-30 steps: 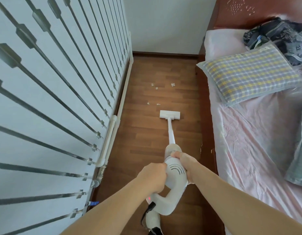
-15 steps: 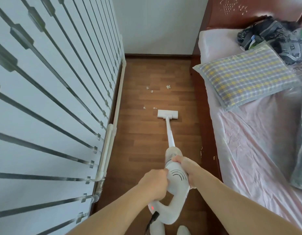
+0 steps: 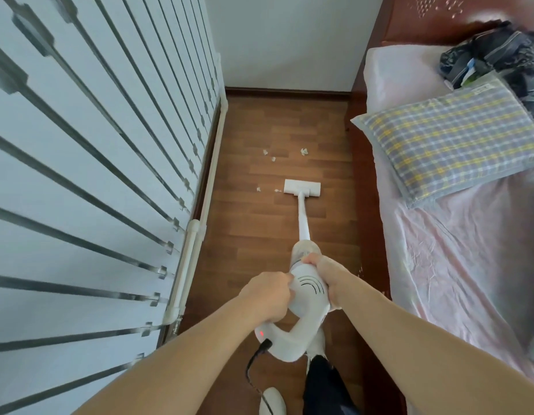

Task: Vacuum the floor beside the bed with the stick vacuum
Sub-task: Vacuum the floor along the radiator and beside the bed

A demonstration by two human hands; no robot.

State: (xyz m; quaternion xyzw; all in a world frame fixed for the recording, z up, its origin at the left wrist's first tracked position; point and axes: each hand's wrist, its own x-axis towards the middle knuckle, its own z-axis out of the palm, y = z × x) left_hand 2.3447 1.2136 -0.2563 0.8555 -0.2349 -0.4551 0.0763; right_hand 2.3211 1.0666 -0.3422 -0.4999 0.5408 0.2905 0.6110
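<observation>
Both hands grip smooth white stick vacuum; wood-plank floor.

Bright, even daylight fills the room, with soft, faint shadows. The wide lens bends the radiator bars at nine o'clock, and they smear with motion blur. The dark clothes at two o'clock and the bed edge at four o'clock are blurred; the floor at centre stays fairly sharp.

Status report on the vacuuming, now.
Left hand and right hand both grip the white stick vacuum. Its floor head sits on the brown wood floor. White paper scraps ahead, uncollected. Path clear.
</observation>
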